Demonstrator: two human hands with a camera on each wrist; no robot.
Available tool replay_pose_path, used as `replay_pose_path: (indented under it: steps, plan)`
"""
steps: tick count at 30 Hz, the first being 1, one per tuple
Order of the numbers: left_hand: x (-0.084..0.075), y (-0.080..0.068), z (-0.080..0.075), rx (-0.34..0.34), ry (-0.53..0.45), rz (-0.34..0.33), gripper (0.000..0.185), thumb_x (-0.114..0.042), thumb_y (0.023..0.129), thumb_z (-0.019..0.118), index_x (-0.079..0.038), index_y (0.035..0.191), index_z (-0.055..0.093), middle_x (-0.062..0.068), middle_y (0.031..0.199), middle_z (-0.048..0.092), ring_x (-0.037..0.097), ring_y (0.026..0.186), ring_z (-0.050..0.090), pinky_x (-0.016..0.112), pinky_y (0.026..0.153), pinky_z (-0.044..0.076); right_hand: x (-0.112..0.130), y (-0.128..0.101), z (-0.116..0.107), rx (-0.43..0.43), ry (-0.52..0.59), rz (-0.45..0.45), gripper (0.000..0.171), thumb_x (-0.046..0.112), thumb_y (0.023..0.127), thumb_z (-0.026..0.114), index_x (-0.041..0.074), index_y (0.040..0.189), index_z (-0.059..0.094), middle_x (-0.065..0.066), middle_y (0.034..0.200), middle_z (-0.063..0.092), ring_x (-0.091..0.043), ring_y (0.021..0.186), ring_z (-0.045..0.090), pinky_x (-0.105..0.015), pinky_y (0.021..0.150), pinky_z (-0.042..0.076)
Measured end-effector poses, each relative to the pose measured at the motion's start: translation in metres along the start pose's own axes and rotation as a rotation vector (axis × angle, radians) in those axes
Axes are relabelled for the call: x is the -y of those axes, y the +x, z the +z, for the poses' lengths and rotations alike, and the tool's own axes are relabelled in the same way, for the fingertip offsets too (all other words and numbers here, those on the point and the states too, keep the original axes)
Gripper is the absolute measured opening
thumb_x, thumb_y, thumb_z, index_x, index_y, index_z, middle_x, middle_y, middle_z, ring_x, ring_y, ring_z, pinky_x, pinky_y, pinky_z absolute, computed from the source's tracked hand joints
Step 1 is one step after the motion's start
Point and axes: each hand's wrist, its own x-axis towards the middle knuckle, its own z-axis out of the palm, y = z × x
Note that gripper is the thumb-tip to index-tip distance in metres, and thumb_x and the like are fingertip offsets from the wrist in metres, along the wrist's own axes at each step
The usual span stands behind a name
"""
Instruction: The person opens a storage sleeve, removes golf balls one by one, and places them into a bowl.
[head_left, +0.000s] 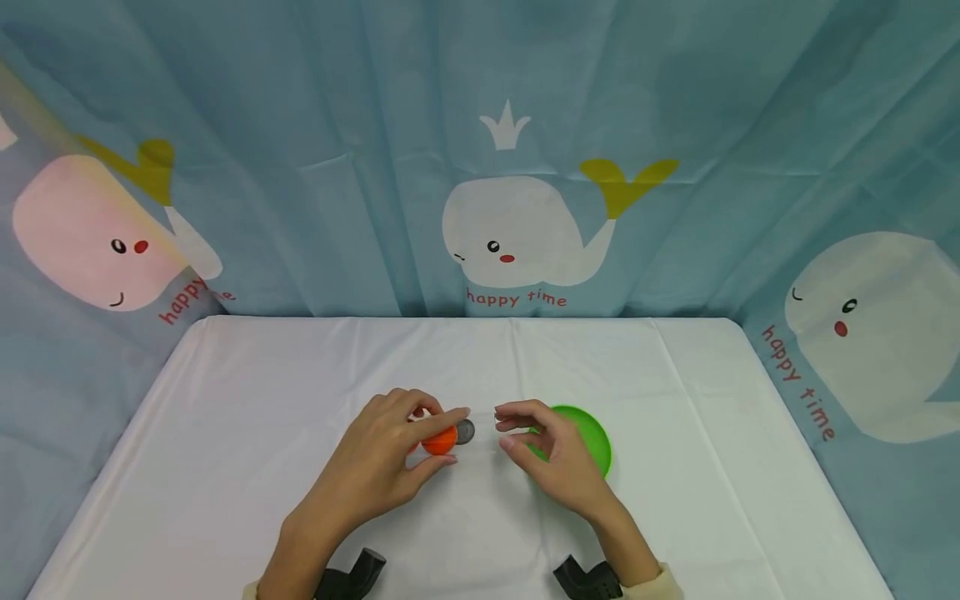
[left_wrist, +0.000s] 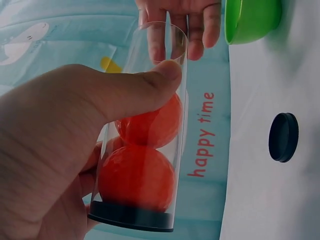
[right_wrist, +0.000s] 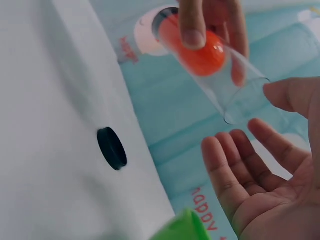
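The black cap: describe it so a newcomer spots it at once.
On the white table, look between the left hand and right hand. The black cap lies loose there, a flat dark disc, unlike the green bowl and the ball-filled clear tube.

We see a surface draped in a white cloth with faint fold creases, its far corners rounded. Behind and to both sides hangs a blue-grey curtain that encloses the scene. We note printed white whales with yellow tails, one topped by a small white crown, and red lettering reading "happy time" beneath them. The light is even and soft, and we find only weak shadows on the cloth.
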Motion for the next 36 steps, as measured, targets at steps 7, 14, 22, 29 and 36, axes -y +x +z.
replay_pose_path:
  steps: [7, 14, 22, 29, 36]
  plan:
    - [-0.0008, 0.0001, -0.0015, -0.013, 0.013, 0.006, 0.054, -0.035, 0.08, 0.094, -0.04, 0.13, 0.074, -0.011, 0.108, 0.064, 0.013, 0.1, 0.059, 0.033, 0.087, 0.048, -0.0032, 0.001, 0.0036, -0.006, 0.058, 0.037, 0.031, 0.005, 0.102, 0.067, 0.007, 0.133, 0.066, -0.016, 0.131, 0.068, -0.024, 0.117, 0.07, -0.028, 0.097, 0.061]
    - [-0.0014, -0.0001, -0.0019, -0.031, 0.028, 0.019, 0.053, -0.033, 0.08, 0.094, -0.039, 0.13, 0.075, -0.009, 0.108, 0.063, 0.015, 0.098, 0.059, 0.034, 0.088, 0.047, -0.0038, 0.0026, 0.0032, 0.0, 0.097, 0.037, 0.03, 0.003, 0.101, 0.067, 0.003, 0.131, 0.066, -0.02, 0.128, 0.067, -0.03, 0.115, 0.069, -0.029, 0.096, 0.062]
    - [-0.0018, -0.001, -0.0016, -0.048, 0.024, 0.025, 0.055, -0.03, 0.079, 0.095, -0.038, 0.129, 0.075, -0.007, 0.109, 0.064, 0.016, 0.099, 0.059, 0.037, 0.091, 0.048, -0.0025, 0.0015, 0.0042, 0.011, 0.125, 0.071, 0.03, 0.005, 0.101, 0.068, 0.005, 0.132, 0.066, -0.026, 0.131, 0.065, -0.036, 0.117, 0.067, -0.029, 0.097, 0.062]
    - [-0.0001, -0.0011, 0.0003, -0.03, 0.025, 0.019, 0.056, -0.034, 0.081, 0.094, -0.039, 0.132, 0.074, -0.009, 0.111, 0.066, 0.016, 0.105, 0.062, 0.038, 0.094, 0.049, -0.0023, 0.0002, 0.0039, 0.024, 0.139, 0.091, 0.033, 0.005, 0.102, 0.067, 0.002, 0.134, 0.064, -0.024, 0.134, 0.065, -0.016, 0.116, 0.068, -0.029, 0.097, 0.062]
    - [0.0007, -0.0002, 0.0006, -0.01, 0.017, 0.004, 0.055, -0.035, 0.081, 0.094, -0.039, 0.132, 0.074, -0.01, 0.113, 0.067, 0.015, 0.108, 0.063, 0.039, 0.095, 0.05, 0.001, 0.0015, 0.0042, 0.038, 0.166, 0.165, 0.034, 0.01, 0.103, 0.067, 0.009, 0.137, 0.063, -0.018, 0.131, 0.066, -0.023, 0.107, 0.075, -0.026, 0.088, 0.063]
